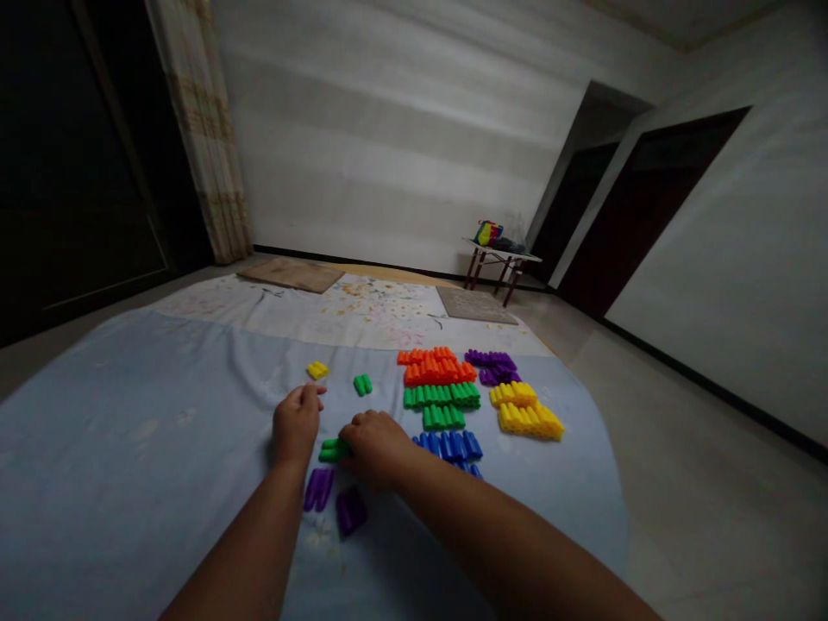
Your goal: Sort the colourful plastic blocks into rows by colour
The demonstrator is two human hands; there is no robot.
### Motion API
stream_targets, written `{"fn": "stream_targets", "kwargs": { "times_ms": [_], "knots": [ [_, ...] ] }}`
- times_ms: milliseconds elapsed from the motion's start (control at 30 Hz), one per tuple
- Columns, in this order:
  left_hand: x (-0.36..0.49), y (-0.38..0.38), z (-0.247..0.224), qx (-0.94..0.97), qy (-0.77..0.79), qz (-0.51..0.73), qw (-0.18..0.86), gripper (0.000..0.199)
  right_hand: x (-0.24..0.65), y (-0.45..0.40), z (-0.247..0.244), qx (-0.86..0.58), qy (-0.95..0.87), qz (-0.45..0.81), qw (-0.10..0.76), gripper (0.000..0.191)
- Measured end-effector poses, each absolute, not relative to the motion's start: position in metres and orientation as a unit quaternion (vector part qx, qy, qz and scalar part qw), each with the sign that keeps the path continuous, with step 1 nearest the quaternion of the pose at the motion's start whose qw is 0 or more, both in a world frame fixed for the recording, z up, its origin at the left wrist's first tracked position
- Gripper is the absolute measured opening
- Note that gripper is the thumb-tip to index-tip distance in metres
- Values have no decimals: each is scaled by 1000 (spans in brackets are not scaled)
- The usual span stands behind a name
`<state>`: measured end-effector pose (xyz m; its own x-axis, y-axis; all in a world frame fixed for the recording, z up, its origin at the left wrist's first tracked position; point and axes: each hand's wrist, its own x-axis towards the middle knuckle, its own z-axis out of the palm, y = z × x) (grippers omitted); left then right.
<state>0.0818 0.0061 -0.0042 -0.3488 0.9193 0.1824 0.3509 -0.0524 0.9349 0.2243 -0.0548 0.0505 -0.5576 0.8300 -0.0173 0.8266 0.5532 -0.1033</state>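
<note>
Right hand (377,444), fingers closed on one end of the paired green rounded plastic-looking pieces (331,450) over pale-blue patterned cloth (187,483), presumably steadying them; left hand (296,424) half-curled, contents undeterminable; orange rounded plastic-looking pieces (440,371) banked rightward, apparently for colour separation

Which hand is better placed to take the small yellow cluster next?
Probably the left hand: it is nearer the small yellow cluster, while the right hand touches green pieces.

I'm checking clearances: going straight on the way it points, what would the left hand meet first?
Probably the small yellow pieces just beyond the left hand, though its height is unclear and it might pass above.
</note>
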Motion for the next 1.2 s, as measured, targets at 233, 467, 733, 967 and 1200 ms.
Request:
{"fn": "stream_targets", "kwargs": {
  "times_ms": [233,467,733,967,1200],
  "knots": [
    [83,7,-4,506,637,515,269,38,255,-62,68,-514,-833,114,168,29],
    [86,0,9,551,640,484,230,35,303,-55,69,-534,-606,407,427,25],
    [139,-30,66,711,465,465,248,38,310,-54,70,-472,-416,554,545,42],
    [166,-44,69,766,415,405,277,36,311,-57,69,-419,-399,586,567,36],
    [168,-47,63,790,409,405,210,28,315,-55,70,-457,-393,530,597,35]
  ]
}}
